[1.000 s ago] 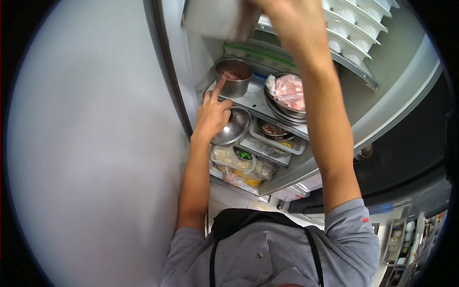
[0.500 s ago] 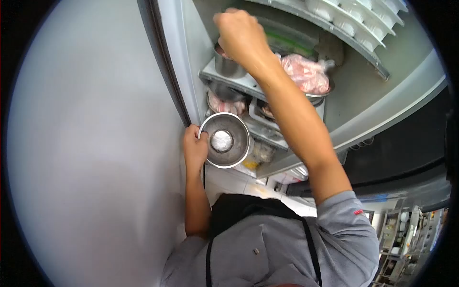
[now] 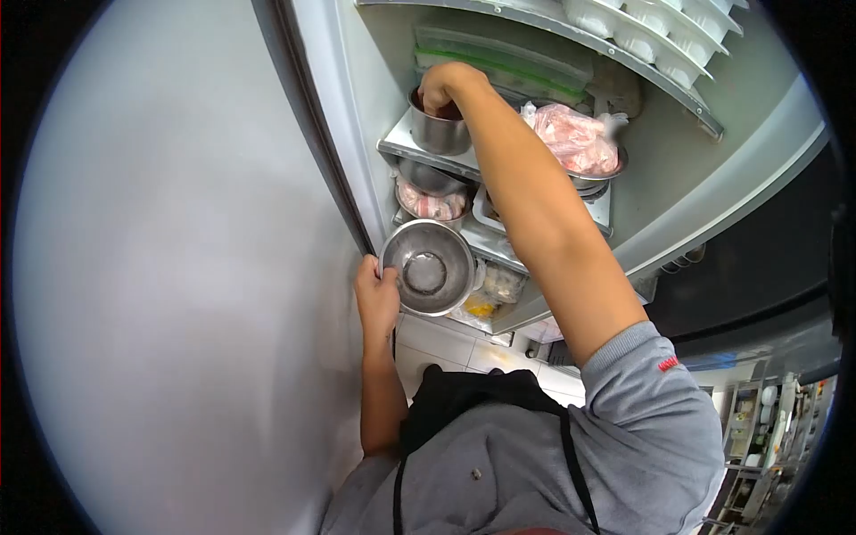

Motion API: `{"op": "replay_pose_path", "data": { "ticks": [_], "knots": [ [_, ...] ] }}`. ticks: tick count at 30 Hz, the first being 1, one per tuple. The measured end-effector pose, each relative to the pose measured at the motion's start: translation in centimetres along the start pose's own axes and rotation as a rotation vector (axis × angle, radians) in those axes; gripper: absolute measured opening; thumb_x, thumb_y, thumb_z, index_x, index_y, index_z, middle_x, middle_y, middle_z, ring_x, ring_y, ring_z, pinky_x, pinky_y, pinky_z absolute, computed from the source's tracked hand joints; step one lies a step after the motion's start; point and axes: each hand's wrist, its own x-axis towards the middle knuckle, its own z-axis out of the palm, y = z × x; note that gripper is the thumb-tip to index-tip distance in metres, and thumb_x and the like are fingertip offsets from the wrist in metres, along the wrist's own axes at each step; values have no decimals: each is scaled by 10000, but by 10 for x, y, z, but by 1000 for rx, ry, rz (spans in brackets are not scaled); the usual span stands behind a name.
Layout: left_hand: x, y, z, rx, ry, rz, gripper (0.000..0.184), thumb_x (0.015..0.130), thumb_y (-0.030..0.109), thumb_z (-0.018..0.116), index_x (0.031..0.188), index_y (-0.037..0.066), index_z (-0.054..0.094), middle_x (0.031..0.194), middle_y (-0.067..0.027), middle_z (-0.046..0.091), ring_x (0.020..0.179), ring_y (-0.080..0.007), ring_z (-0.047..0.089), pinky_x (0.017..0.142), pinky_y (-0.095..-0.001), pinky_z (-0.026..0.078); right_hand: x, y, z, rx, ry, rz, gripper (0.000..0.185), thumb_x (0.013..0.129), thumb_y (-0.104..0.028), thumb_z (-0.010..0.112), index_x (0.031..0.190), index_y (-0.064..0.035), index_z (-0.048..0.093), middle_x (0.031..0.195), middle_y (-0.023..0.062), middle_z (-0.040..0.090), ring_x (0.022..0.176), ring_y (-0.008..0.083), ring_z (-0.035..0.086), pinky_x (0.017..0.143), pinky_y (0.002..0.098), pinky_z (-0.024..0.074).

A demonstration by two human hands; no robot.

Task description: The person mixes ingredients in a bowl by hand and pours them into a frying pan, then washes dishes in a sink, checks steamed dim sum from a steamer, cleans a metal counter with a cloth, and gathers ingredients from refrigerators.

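The left hand (image 3: 378, 290) is closed on the rim of a round, silver-coloured metal bowl (image 3: 452, 256) just to its right, bare metal showing inside; it looks light, stiff and slippery if wet, best held by that rim. Farther off, the right hand (image 3: 443, 87) is inside a cylindrical grey steel pot (image 3: 437, 135), its grip hidden; to its right, a clear plastic bag of soft-looking pink pieces (image 3: 577, 140) sits in a metal dish (image 3: 614, 170).

Grey fridge door (image 3: 178, 267) L, pale tile floor (image 3: 441, 341) below, prob. shelving (image 3: 756, 439) far R.
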Motion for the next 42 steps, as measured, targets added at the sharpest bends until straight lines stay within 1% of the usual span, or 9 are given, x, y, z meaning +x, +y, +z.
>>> {"op": "replay_pose_path", "data": {
  "ticks": [6, 9, 16, 20, 22, 24, 33, 35, 42],
  "knots": [
    [12, 31, 14, -107, 2, 2, 247, 785, 25, 570, 700, 37, 338, 701, -24, 335, 657, -123, 338, 589, -290, 320, 20, 32, 43, 39, 80, -110, 259, 700, -95, 666, 942, -30, 735, 976, 190, 695, 904, 347, 677, 750, 451, 528],
    [37, 44, 20, -131, -36, 27, 261, 788, 37, 571, 705, 50, 324, 715, -24, 326, 663, -120, 334, 591, -299, 316, 51, 46, 51, -63, -166, -124, 436, 671, -140, 702, 1107, -155, 686, 1130, 100, 668, 972, 307, 639, 814, 421, 503],
    [72, 69, 29, 23, 57, 163, 257, 765, 76, 601, 730, 5, 356, 776, -116, 423, 676, -213, 419, 650, -338, 384, -4, 23, 32, -71, 266, -122, 316, 745, 32, 579, 1049, 46, 664, 1076, 261, 646, 1019, 377, 642, 843, 458, 526],
    [84, 93, 30, 61, 58, 135, 238, 762, 102, 590, 763, -33, 394, 863, -200, 484, 787, -316, 491, 743, -422, 412, -14, 19, 16, 42, 300, -158, 214, 758, 15, 605, 954, 38, 687, 951, 225, 684, 804, 333, 695, 664, 443, 551],
    [94, 98, 31, 142, 24, 188, 222, 761, 101, 580, 760, -41, 409, 876, -211, 479, 785, -331, 480, 747, -412, 413, -7, 17, 9, 134, 115, -88, 181, 665, -106, 774, 797, -24, 683, 789, 143, 700, 677, 249, 666, 614, 386, 518],
    [101, 95, 33, 121, 50, 238, 218, 755, 92, 580, 737, -47, 413, 815, -210, 494, 748, -308, 494, 715, -410, 418, -7, 18, 0, 220, 74, -43, 231, 609, -127, 836, 745, -39, 670, 678, 91, 684, 555, 189, 627, 525, 362, 499],
    [95, 98, 44, 44, -28, 187, 184, 762, 81, 576, 744, -66, 468, 719, -195, 535, 698, -268, 539, 673, -405, 435, 9, 16, 35, 22, -71, -58, 311, 688, -132, 699, 993, -73, 723, 1036, 171, 685, 1007, 337, 650, 816, 460, 508],
    [108, 86, 53, 70, 2, 259, 188, 792, 34, 583, 721, 40, 409, 660, -6, 383, 638, -126, 380, 589, -314, 366, -16, 8, 26, 4, 8, -32, 299, 723, -153, 681, 1013, -88, 720, 998, 154, 691, 902, 295, 654, 750, 429, 515],
    [91, 100, 40, -59, -113, 96, 216, 817, 29, 564, 705, 66, 383, 662, 15, 355, 627, -104, 332, 556, -312, 319, -17, 17, -30, 300, -71, -199, 123, 735, 40, 669, 834, -33, 675, 874, 65, 711, 775, 181, 678, 630, 342, 572]
  ]
}}
